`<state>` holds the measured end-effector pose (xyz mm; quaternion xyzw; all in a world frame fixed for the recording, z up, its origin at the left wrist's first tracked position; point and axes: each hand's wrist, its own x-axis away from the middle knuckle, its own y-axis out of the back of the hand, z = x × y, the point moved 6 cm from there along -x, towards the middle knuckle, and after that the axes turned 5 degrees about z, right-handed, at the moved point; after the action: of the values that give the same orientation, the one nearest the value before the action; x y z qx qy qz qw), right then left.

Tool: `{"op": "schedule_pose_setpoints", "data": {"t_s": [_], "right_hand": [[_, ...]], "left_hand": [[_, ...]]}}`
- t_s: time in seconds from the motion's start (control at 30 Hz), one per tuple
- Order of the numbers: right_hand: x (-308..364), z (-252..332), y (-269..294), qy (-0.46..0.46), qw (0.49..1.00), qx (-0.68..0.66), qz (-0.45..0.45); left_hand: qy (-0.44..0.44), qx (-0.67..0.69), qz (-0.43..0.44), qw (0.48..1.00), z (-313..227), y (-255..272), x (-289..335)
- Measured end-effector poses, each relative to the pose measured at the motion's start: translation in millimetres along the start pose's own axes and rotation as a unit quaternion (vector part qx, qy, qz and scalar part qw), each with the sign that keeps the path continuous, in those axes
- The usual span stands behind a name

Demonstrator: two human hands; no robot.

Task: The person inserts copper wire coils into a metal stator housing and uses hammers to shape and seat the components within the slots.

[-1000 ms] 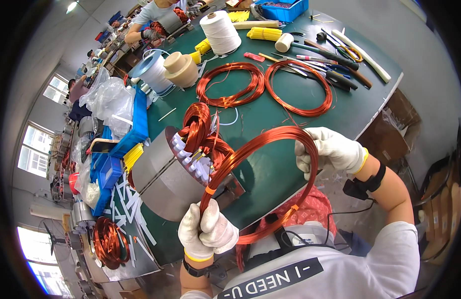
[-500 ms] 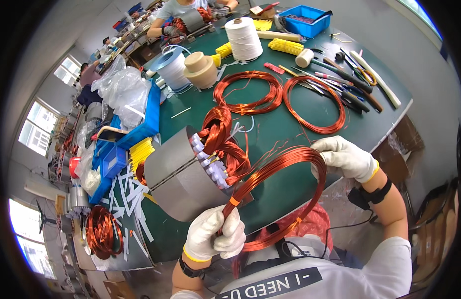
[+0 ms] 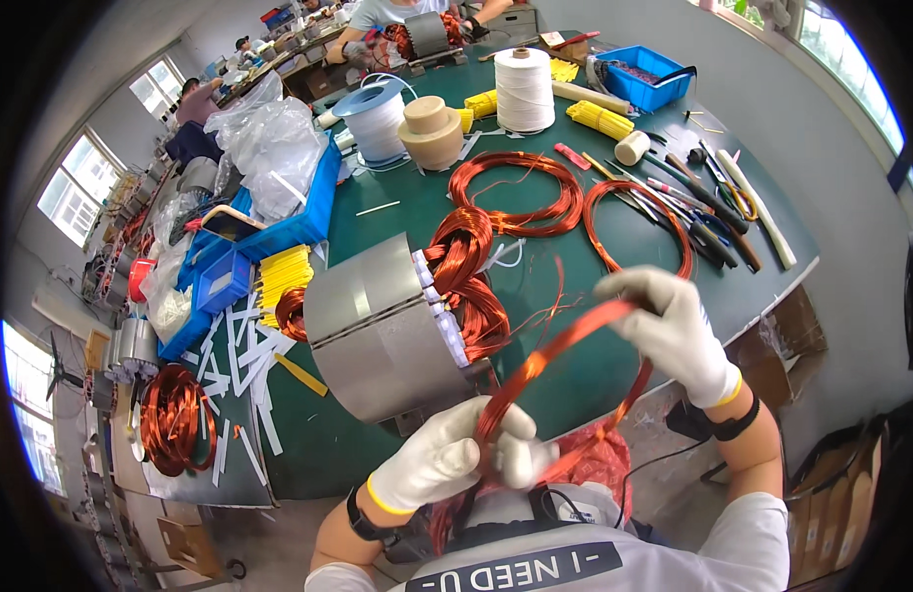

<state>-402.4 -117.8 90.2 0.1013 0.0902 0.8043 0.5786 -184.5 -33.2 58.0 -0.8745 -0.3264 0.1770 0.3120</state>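
Observation:
Between my two gloved hands is a loop of copper wire [image 3: 535, 363], a thick bundle bound with orange ties and smeared by motion. My left hand [image 3: 442, 456], in a white glove, is closed round the loop's lower left side. My right hand [image 3: 679, 340], also in a white glove, pinches its upper right end. Loose wire ends stick up beyond the loop. To the left of it, a grey metal stator core [image 3: 382, 340] lies on its side. Bent copper coils [image 3: 466, 281] come out of its right end past white slot liners [image 3: 445, 314].
On the green table [image 3: 378, 237] lie two copper wire rings [image 3: 516, 158], with pliers, scissors [image 3: 743, 200] and a mallet [image 3: 632, 148] at right. Thread spools [image 3: 525, 94] stand behind. Blue bins [image 3: 279, 259], yellow sticks [image 3: 284, 276] and white strips [image 3: 241, 345] are left. A co-worker [image 3: 407, 15] sits opposite.
The copper loop has tilted and become narrower between my hands. My right hand has turned at its end of the loop. The whole view has shifted, with the table things appearing farther right.

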Motion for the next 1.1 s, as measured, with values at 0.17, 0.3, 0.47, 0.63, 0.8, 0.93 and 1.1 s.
{"op": "schedule_pose_setpoints", "data": {"t_s": [0.17,0.3,0.47,0.63,0.8,0.93,1.1], "right_hand": [[-23,3,4,-0.013,0.997,-0.059,-0.039],[-15,-19,-1,-0.062,0.971,-0.198,0.117],[-6,-26,-6,-0.023,0.924,-0.239,0.299],[-6,-27,-26,-0.004,0.907,-0.053,0.419],[0,-16,-45,0.015,0.903,0.01,0.429],[3,-4,-58,0.097,0.898,0.051,0.426],[15,1,-65,0.067,0.901,0.122,0.412]], "left_hand": [[0.008,-0.004,0.206,0.978,12,3,-2],[0.032,0.138,0.173,0.975,6,-10,-3],[0.038,-0.142,0.027,0.989,6,11,26],[0.052,-0.247,0.007,0.968,14,57,50],[-0.032,-0.34,0.037,0.939,-17,22,46],[0.197,-0.373,0.025,0.907,-9,16,48],[0.147,-0.466,-0.042,0.872,-20,8,44]]}}
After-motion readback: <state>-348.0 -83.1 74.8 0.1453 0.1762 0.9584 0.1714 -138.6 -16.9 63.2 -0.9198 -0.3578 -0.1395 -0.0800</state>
